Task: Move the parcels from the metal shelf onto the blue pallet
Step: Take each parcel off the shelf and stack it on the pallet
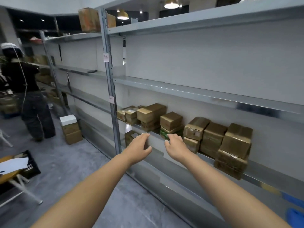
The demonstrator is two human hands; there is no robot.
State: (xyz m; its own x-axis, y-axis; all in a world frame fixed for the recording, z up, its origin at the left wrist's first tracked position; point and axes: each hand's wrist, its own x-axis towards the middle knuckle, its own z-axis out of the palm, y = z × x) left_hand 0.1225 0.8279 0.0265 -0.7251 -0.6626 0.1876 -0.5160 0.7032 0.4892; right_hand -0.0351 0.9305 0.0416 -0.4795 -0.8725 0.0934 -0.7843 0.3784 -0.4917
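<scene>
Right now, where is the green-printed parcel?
In the head view, the green-printed parcel sits on the metal shelf, centre frame, under a plain brown box, just past the right hand.

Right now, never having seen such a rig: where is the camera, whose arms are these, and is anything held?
There is no machine: one camera sits on a person's head, looking forward and down, so the bare arms are theirs. The left hand and right hand reach, fingers open, toward a metal shelf carrying brown cardboard parcels. Neither has a grip on anything; the right is nearest a green-printed carton. The blue shape at lower right is probably the pallet.
</scene>
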